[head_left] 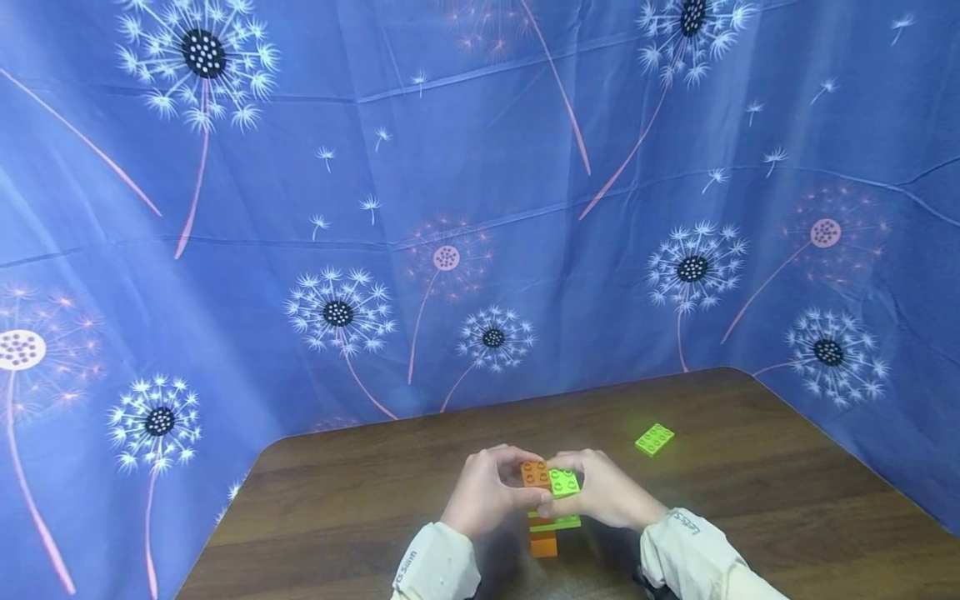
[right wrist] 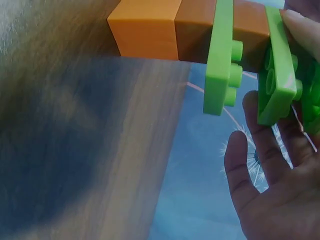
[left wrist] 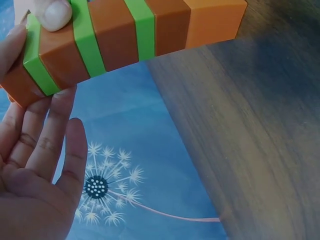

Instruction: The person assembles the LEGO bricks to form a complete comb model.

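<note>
Both hands hold the upper part of an upright tower of toy building bricks [head_left: 543, 544]. The left hand [head_left: 483, 493] grips its left side, and the right hand [head_left: 611, 492] grips its right side; the thumbs come close together at the front. On top, an orange-brown studded brick [head_left: 536, 474] stands beside a green studded plate [head_left: 564, 481]. In the left wrist view, orange-brown bricks [left wrist: 115, 32] alternate with thin green layers, ending in a lighter orange brick [left wrist: 215, 20]. The right wrist view shows green plates [right wrist: 218, 75] jutting out sideways from the tower, several fingers beside them.
A loose green studded plate [head_left: 655, 439] lies on the brown wooden table [head_left: 360, 492], beyond the right hand. A blue dandelion-patterned cloth [head_left: 450, 167] hangs behind the table and along its sides.
</note>
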### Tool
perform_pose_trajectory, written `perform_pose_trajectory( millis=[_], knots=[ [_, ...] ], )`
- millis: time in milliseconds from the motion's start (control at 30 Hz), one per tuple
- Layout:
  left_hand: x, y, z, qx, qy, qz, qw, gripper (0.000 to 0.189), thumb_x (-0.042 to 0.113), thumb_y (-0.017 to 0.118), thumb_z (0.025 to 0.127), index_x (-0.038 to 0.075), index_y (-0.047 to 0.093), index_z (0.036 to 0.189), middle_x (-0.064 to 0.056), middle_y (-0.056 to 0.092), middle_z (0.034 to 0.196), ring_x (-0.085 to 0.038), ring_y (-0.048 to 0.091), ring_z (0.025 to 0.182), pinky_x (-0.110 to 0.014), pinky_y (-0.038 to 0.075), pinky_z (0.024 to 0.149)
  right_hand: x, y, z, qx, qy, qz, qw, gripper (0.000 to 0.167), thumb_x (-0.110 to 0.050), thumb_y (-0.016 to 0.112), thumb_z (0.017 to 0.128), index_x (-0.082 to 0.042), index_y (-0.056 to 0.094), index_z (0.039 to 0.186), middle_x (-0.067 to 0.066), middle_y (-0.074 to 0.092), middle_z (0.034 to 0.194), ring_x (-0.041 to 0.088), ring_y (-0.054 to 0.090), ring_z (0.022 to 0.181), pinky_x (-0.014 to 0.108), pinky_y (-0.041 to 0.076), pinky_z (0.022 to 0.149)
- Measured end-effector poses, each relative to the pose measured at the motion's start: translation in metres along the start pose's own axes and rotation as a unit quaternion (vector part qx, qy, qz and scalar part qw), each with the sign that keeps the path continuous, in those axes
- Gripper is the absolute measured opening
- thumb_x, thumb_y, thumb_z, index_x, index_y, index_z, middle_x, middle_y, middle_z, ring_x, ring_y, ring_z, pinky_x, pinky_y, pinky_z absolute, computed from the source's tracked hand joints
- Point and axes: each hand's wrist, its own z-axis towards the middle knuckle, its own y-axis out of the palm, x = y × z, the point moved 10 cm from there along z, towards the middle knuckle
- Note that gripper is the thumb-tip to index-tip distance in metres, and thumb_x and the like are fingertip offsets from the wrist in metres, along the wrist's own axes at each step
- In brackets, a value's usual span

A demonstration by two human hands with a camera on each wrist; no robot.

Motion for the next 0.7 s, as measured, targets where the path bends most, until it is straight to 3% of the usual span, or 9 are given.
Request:
perform_pose_trajectory(
  millis=[167,233,267,433,600,700],
  knots=[
    [-0.006,0.000,-0.004,0.009,-0.004,0.007,0.9999,0.035,0.015,0.091,0.074,0.014,0.079,0.106,0.002,0.075,0.098,-0.015,0.071,0.089,-0.044,0.053,0.094,-0.006,0.003,-0.004,0.012,-0.028,0.033,0.9990,0.037,-0.026,0.087,0.079,-0.012,0.074,0.111,-0.010,0.070,0.096,0.007,0.061,0.083,0.028,0.050,0.074],
    [-0.009,0.000,-0.005,0.016,-0.004,0.003,0.9999,0.035,0.016,0.091,0.074,0.014,0.079,0.106,0.002,0.075,0.098,-0.013,0.071,0.087,-0.048,0.050,0.098,-0.007,0.003,-0.006,0.020,-0.034,0.036,0.9986,0.037,-0.027,0.087,0.079,-0.012,0.074,0.111,-0.011,0.071,0.096,0.006,0.061,0.084,0.028,0.050,0.074],
    [-0.010,0.000,-0.005,0.018,-0.002,-0.004,0.9998,0.035,0.016,0.090,0.074,0.014,0.078,0.106,0.002,0.075,0.098,-0.012,0.071,0.086,-0.046,0.050,0.097,-0.007,0.003,-0.007,0.023,-0.033,0.036,0.9985,0.037,-0.027,0.087,0.079,-0.013,0.074,0.111,-0.011,0.071,0.096,0.006,0.061,0.084,0.029,0.050,0.074],
    [-0.014,0.003,-0.005,0.029,0.001,-0.035,0.9989,0.035,0.014,0.091,0.073,0.012,0.078,0.106,0.005,0.072,0.097,-0.006,0.067,0.078,-0.027,0.054,0.073,0.000,0.004,-0.010,0.015,-0.021,0.038,0.9989,0.045,-0.030,0.088,0.078,-0.014,0.071,0.116,-0.011,0.071,0.100,0.006,0.063,0.088,0.029,0.051,0.078],
    [-0.015,0.005,-0.006,0.040,-0.006,-0.043,0.9982,0.036,0.015,0.090,0.074,0.013,0.077,0.107,0.006,0.072,0.099,-0.008,0.068,0.081,-0.025,0.054,0.074,0.015,0.001,-0.018,-0.021,0.000,0.073,0.9971,0.060,-0.024,0.087,0.080,-0.006,0.062,0.132,-0.004,0.071,0.109,0.010,0.066,0.094,0.030,0.054,0.079],
    [-0.016,0.006,-0.007,0.045,-0.008,-0.045,0.9980,0.036,0.014,0.090,0.075,0.013,0.077,0.108,0.006,0.072,0.099,-0.007,0.067,0.080,-0.025,0.054,0.073,0.029,-0.003,-0.025,-0.033,0.003,0.078,0.9964,0.059,-0.019,0.087,0.080,-0.002,0.062,0.131,-0.001,0.070,0.106,0.013,0.065,0.094,0.031,0.053,0.080]
  ],
)
